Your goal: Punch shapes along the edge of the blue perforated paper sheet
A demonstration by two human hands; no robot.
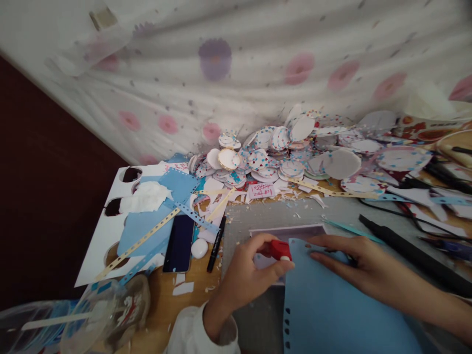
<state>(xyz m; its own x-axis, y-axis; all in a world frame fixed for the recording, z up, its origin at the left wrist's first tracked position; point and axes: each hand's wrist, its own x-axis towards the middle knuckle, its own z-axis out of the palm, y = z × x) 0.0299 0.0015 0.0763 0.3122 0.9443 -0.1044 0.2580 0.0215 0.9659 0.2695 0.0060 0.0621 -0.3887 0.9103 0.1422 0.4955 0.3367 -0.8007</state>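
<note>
My left hand (pixel 245 270) is closed around a small red and white craft punch (pixel 281 250), thumb below and index finger above. The punch sits at the upper left corner of a sheet of blue paper (pixel 332 309). Down the paper's left edge runs a row of punched holes. My right hand (pixel 354 260) grips the same sheet near its top edge, fingers on the upper side. Whether the punch's jaws are on the paper I cannot tell. Behind the hands, a shallow tray-like box (pixel 287 230) lies on the grey cutting mat (pixel 254 214).
White paper discs (pixel 342 164) with coloured dots are heaped along the curtain. To the left are a phone (pixel 179 243), a black marker (pixel 216 244), a round white case (pixel 199 248) and punched strips (pixel 138 243). A long black tool (pixel 409 253) lies at right; plastic tubs (pixel 92 319) stand front left.
</note>
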